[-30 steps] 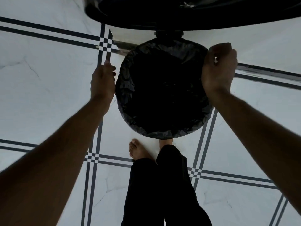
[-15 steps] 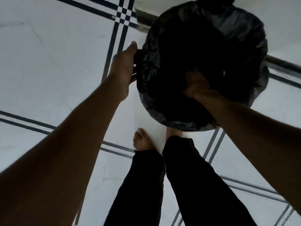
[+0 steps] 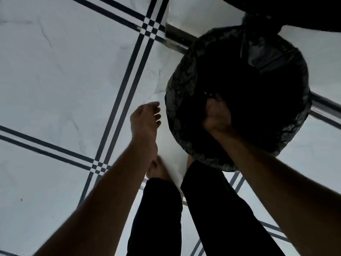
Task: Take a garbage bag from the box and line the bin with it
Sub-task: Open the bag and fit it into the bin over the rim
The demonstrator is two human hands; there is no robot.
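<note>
A round bin stands on the floor at the upper right, its rim covered by a black garbage bag (image 3: 177, 115) folded over the outside. My right hand (image 3: 216, 115) reaches down inside the bag's dark opening, its fingers curled against the plastic; whether it grips the plastic is not clear in the dark. My left hand (image 3: 145, 119) hovers just left of the bin's rim, apart from it, with loose fingers and nothing in it. The box of bags is not in view.
The floor (image 3: 64, 80) is white tile with dark double lines. My legs in black trousers (image 3: 212, 209) and a bare foot (image 3: 158, 169) stand right in front of the bin. A dark lid or edge (image 3: 304, 13) hangs over the top right corner.
My left hand has let go of the bag's rim and drawn back to the left. My right hand, at the outer rim a second ago, stays down inside the bag.
</note>
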